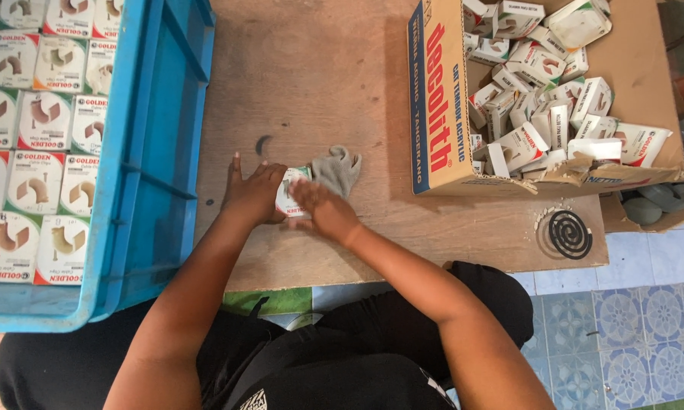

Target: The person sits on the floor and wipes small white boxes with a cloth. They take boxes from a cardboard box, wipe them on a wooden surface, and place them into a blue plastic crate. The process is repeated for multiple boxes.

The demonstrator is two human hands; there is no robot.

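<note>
A small white carton (290, 194) with green trim lies flat at frame centre on the board, half hidden.

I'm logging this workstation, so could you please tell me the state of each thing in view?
Small box: held between both hands on the board.
Left hand: on the box.
Right hand: on the box.
Cardboard carton: open, heaped with loose boxes.
Blue crate: boxes packed in rows.
Grey cloth: crumpled.
</note>
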